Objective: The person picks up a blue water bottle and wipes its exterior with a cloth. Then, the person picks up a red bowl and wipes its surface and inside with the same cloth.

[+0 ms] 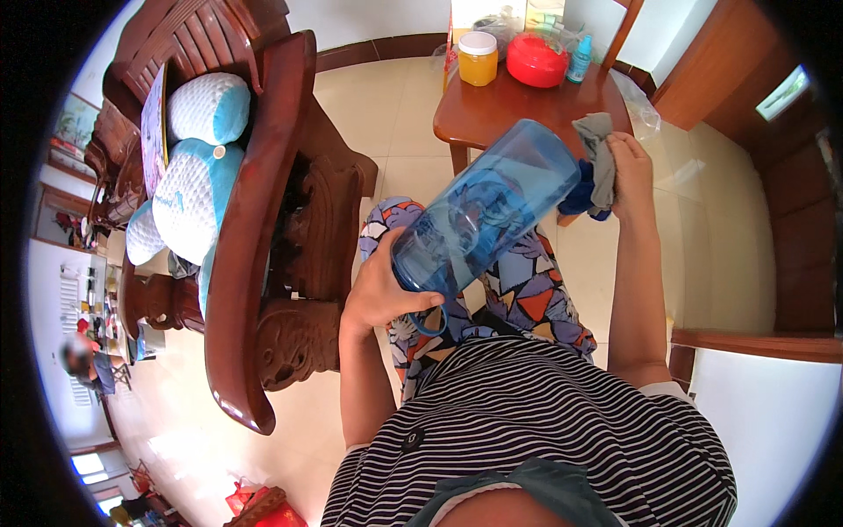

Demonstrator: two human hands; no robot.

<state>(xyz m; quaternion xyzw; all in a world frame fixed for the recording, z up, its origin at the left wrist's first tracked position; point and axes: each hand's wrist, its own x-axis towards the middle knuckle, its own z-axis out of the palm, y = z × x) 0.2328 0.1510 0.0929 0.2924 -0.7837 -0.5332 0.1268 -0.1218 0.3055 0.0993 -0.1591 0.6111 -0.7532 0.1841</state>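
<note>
Currently your left hand (pixel 378 290) grips the tilted blue bottle (pixel 487 206); your right hand (pixel 632 171) pinches grey cloth (pixel 602 167) near the chair's (pixel 479 114) right edge: seemingly cloth work, next calling for a steady bottle.

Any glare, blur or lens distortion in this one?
Head view: windows at lower left blown out, tiled floor glaring; head view: fisheye blackens the corners and skews those windows; head view: blue water bottle and grey cloth read fairly sharp.

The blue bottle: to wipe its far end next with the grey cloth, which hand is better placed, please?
Probably the right hand: it holds the grey cloth close to the far end of the blue bottle, while the left hand holds its near end.
</note>
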